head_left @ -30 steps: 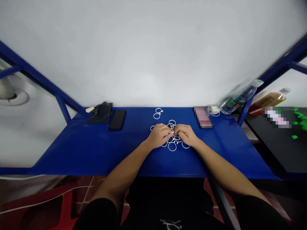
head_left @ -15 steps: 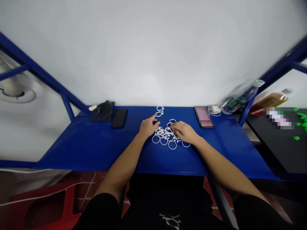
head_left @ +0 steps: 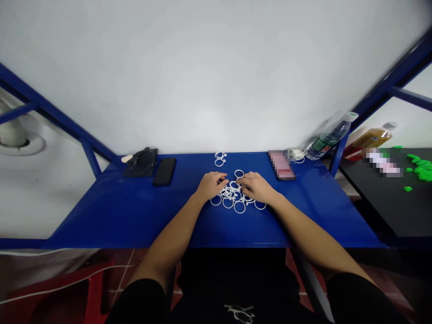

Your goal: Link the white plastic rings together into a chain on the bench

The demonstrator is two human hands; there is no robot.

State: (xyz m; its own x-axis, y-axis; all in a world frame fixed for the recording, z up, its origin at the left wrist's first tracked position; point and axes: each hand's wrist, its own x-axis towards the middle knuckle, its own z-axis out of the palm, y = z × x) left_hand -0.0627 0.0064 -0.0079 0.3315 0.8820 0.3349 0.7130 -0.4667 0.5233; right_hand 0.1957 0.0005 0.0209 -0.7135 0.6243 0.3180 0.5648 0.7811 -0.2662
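Observation:
Several white plastic rings with small eyelets, like curtain rings (head_left: 239,207), lie in a loose, overlapping pile on the blue tabletop (head_left: 135,220). My left hand (head_left: 209,186) is at the pile's left edge, its thumb and fingers apart with nothing between them. On the pile's right side, my right hand (head_left: 255,186) has its fingers curled down, the fingertips at a white curtain ring (head_left: 234,185); the grip is partly hidden. One more ring (head_left: 239,173) lies just beyond those fingertips. Farther back, near the wall, a small group of rings (head_left: 219,162) sits apart from the pile.
A black phone (head_left: 164,171) and a dark pouch (head_left: 145,162) lie at left. On the right are a pink-screened phone (head_left: 282,165), a white cable (head_left: 298,155) and a leaning water bottle (head_left: 330,138). Blue frame bars (head_left: 91,153) flank the table; a white wall (head_left: 216,81) rises behind.
My left hand has drawn back from the rings near the wall to the pile. My right hand stays at the pile's right side. The view has shifted slightly.

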